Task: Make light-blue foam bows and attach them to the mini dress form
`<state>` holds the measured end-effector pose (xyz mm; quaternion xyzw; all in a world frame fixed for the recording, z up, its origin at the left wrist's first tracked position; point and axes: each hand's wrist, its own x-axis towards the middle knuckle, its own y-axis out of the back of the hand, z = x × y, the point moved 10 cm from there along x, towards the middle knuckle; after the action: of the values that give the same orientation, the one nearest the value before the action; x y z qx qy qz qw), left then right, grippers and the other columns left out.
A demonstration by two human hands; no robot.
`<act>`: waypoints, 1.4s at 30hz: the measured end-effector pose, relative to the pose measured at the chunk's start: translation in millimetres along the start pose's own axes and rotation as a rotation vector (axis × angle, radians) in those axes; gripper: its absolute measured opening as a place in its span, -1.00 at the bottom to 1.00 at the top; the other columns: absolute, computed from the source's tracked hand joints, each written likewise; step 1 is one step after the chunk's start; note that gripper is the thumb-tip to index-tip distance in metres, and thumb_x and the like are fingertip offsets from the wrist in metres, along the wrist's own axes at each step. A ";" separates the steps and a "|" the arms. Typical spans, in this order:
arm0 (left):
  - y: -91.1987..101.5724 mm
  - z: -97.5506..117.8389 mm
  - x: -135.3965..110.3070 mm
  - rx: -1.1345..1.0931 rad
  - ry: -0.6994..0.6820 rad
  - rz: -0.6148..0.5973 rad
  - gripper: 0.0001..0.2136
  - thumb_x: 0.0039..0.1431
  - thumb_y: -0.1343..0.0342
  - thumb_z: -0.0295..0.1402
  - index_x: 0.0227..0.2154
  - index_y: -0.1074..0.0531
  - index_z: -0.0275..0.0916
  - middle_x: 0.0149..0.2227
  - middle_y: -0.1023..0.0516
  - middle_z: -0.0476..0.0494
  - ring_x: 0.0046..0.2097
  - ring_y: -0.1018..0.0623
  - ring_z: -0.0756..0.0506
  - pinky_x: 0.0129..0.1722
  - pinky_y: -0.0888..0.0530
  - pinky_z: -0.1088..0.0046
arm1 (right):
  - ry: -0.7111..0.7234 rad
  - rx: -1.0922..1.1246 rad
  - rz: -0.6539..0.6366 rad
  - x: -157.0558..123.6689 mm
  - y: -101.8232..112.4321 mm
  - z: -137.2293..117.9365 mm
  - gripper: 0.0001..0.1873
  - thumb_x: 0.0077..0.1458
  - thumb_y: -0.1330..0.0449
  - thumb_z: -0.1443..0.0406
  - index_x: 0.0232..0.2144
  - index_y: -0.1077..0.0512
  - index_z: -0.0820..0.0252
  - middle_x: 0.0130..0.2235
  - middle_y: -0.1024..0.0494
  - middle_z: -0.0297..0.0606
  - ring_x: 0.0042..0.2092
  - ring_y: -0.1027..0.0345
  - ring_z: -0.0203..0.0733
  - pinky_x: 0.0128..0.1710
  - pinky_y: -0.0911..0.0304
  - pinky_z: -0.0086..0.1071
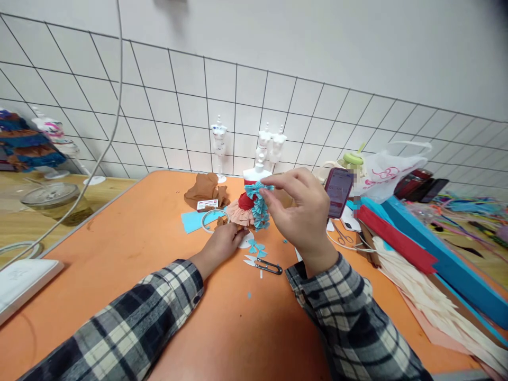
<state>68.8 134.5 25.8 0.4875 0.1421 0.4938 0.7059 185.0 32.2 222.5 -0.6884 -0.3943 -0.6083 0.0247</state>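
Note:
A small white dress form (259, 173) stands mid-table in a crepe-paper dress (246, 201) with a red bodice, peach ruffles and a blue ruffled strip. My right hand (304, 209) pinches a blue paper bow (254, 189) between thumb and forefinger, against the chest of the dress. Low at the form's left side, my left hand (224, 244) grips the edge of its round white base (246, 239), its fingertips partly hidden. Two loose blue bows (257, 247) lie before the base. Closer to me rest black-handled thread snips (264, 264), blades pointing left.
Brown crepe paper (204, 189), a small box (207, 205), a blue sheet (192, 222) and a ring (206, 222) lie left of the form. At right are a phone (338, 193), scissors (344, 238) and crepe strips (420, 270). More dress forms (219, 138) stand behind.

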 end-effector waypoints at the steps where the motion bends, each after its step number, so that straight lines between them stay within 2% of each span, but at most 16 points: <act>1: -0.1 0.7 -0.1 0.001 -0.003 -0.003 -0.75 0.27 0.07 -0.36 -0.35 -0.52 -0.25 -0.33 -0.62 -0.20 -0.30 -0.57 -0.15 -0.36 -0.39 0.41 | 0.042 -0.019 -0.008 -0.6 -1.6 -2.6 -0.82 0.18 -0.15 0.20 -0.30 -0.57 -0.02 -0.29 -0.47 -0.24 -0.24 -0.29 -0.14 -0.23 -0.19 -0.27; 3: -0.3 2.4 -0.1 0.006 -0.010 -0.005 -0.75 0.27 0.07 -0.37 -0.37 -0.51 -0.25 -0.33 -0.62 -0.19 -0.30 -0.57 -0.15 -0.35 -0.38 0.41 | 0.107 -0.072 -0.031 -2.5 -7.1 -5.1 -0.81 0.18 -0.15 0.21 -0.29 -0.58 -0.08 -0.28 -0.48 -0.26 -0.23 -0.26 -0.14 -0.22 -0.16 -0.26; 6: 0.1 4.2 -0.3 0.015 -0.018 0.003 -0.77 0.26 0.06 -0.38 -0.34 -0.51 -0.25 -0.29 -0.63 -0.19 -0.27 -0.57 -0.16 -0.32 -0.38 0.40 | 0.124 -0.135 -0.054 -4.7 -13.6 -1.4 -0.79 0.19 -0.14 0.22 -0.25 -0.58 -0.15 -0.25 -0.48 -0.27 -0.22 -0.23 -0.13 -0.22 -0.13 -0.26; 14: 0.2 2.3 -1.0 0.039 -0.015 0.019 -0.77 0.26 0.05 -0.37 -0.40 -0.49 -0.27 -0.36 -0.60 -0.22 -0.30 -0.56 -0.16 -0.34 -0.37 0.40 | 0.101 -0.076 -0.027 -5.4 -12.2 3.7 -0.72 0.20 -0.12 0.17 -0.06 -0.51 -0.11 -0.17 -0.46 -0.23 -0.22 -0.26 -0.15 -0.19 -0.18 -0.26; 17: 0.7 2.1 -0.8 0.034 -0.017 0.016 -0.77 0.27 0.05 -0.37 -0.36 -0.50 -0.26 -0.33 -0.61 -0.21 -0.29 -0.56 -0.16 -0.33 -0.38 0.40 | 0.128 -0.072 -0.042 -5.0 -10.2 3.1 -0.75 0.19 -0.13 0.15 -0.13 -0.54 -0.09 -0.19 -0.45 -0.23 -0.26 -0.28 -0.17 -0.23 -0.20 -0.28; 21: 0.1 2.3 -0.2 0.029 -0.019 0.003 -0.77 0.26 0.05 -0.38 -0.36 -0.52 -0.25 -0.32 -0.62 -0.19 -0.28 -0.57 -0.16 -0.34 -0.38 0.40 | 0.173 -0.134 -0.116 -6.1 -16.0 4.8 -0.78 0.19 -0.12 0.15 -0.30 -0.57 -0.06 -0.34 -0.43 -0.26 -0.30 -0.26 -0.19 -0.29 -0.15 -0.31; 26: -0.5 2.1 0.1 0.027 -0.021 0.006 -0.77 0.26 0.05 -0.37 -0.34 -0.52 -0.25 -0.31 -0.63 -0.21 -0.27 -0.57 -0.19 -0.33 -0.39 0.38 | 0.234 -0.239 -0.123 -9.8 -23.1 1.7 -0.76 0.22 -0.08 0.16 -0.25 -0.56 -0.04 -0.37 -0.44 -0.28 -0.33 -0.23 -0.19 -0.35 -0.04 -0.32; 29: 0.0 1.9 -0.4 0.027 -0.022 0.014 -0.76 0.27 0.06 -0.36 -0.34 -0.51 -0.25 -0.30 -0.62 -0.22 -0.26 -0.57 -0.19 -0.32 -0.40 0.37 | 0.224 -0.261 -0.118 -11.3 -26.7 2.1 -0.75 0.24 -0.05 0.18 -0.24 -0.55 -0.03 -0.37 -0.45 -0.28 -0.32 -0.22 -0.19 -0.34 -0.02 -0.32; 37: 1.2 3.6 -0.7 0.022 -0.047 0.012 -0.76 0.26 0.06 -0.33 -0.33 -0.52 -0.23 -0.30 -0.63 -0.19 -0.26 -0.57 -0.18 -0.32 -0.41 0.38 | 0.142 -0.231 -0.101 -13.1 -33.5 7.6 -0.72 0.26 -0.02 0.23 -0.24 -0.56 -0.02 -0.36 -0.47 -0.25 -0.30 -0.25 -0.19 -0.32 -0.08 -0.33; 42: 3.3 -1.4 0.3 0.003 -0.051 0.050 -0.77 0.25 0.06 -0.34 -0.29 -0.51 -0.23 -0.21 -0.62 -0.23 -0.17 -0.56 -0.21 -0.21 -0.45 0.31 | 0.140 -0.031 -0.059 -15.9 -24.4 3.1 -0.69 0.24 -0.06 0.14 -0.09 -0.54 -0.04 -0.34 -0.49 -0.24 -0.31 -0.32 -0.20 -0.28 -0.21 -0.32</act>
<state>66.2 135.6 28.0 0.5042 0.1126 0.4985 0.6961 174.5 42.4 197.2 -0.6328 -0.4022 -0.6612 0.0237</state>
